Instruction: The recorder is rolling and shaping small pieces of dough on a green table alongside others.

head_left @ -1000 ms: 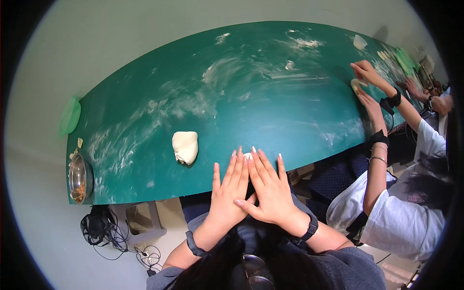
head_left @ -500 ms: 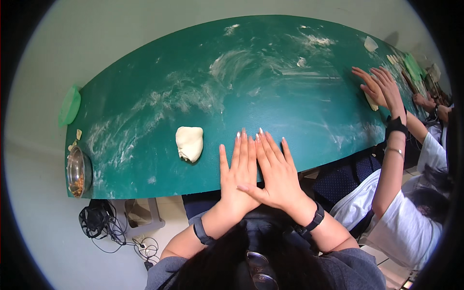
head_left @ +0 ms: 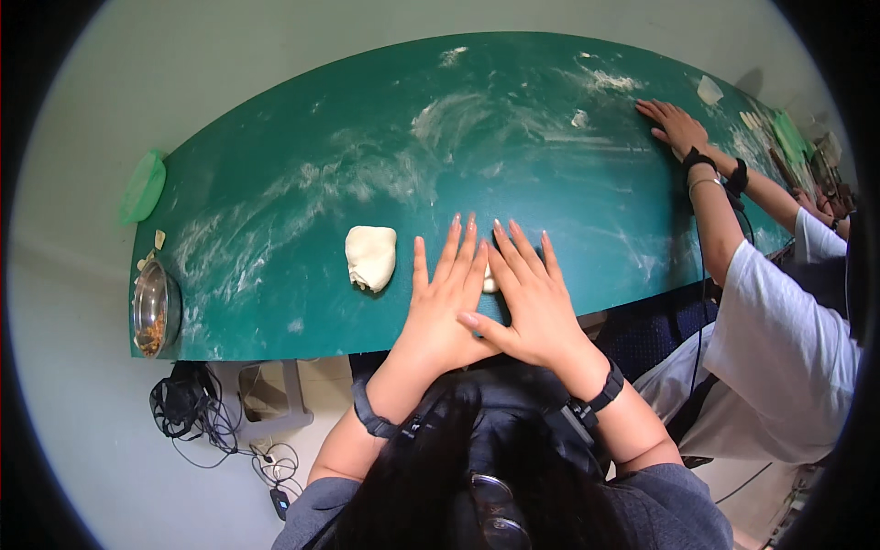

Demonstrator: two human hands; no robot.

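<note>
My left hand (head_left: 445, 298) lies flat, palm down and uncurled, its fingers spread and pointing away from me. My right hand (head_left: 539, 298) is flat too, fingers fanned, its thumb reaching across onto the left one. Between them, against the inner edge of my right hand, shows a small, pale cream piece of soft dough (head_left: 489, 282); most of it is hidden, so I cannot tell how much lies under my fingers.

Just left of my left hand, apart from it, sits a larger, smooth, cream-white lump of dough (head_left: 370, 255) with a ragged near end. Both rest on the long green worktop (head_left: 550, 174), which is streaked with white flour (head_left: 440, 119) beyond my fingertips.

Well off to the left of my left hand stands a round, shiny metal bowl (head_left: 172, 298) with an orange-brown filling (head_left: 150, 337) inside, and beyond it a translucent light-green plastic container (head_left: 143, 188). Far ahead and to the right of my right hand, a co-worker's hand (head_left: 676, 128) reaches over the worktop, near a small, whitish, translucent flat piece (head_left: 709, 90).
</note>
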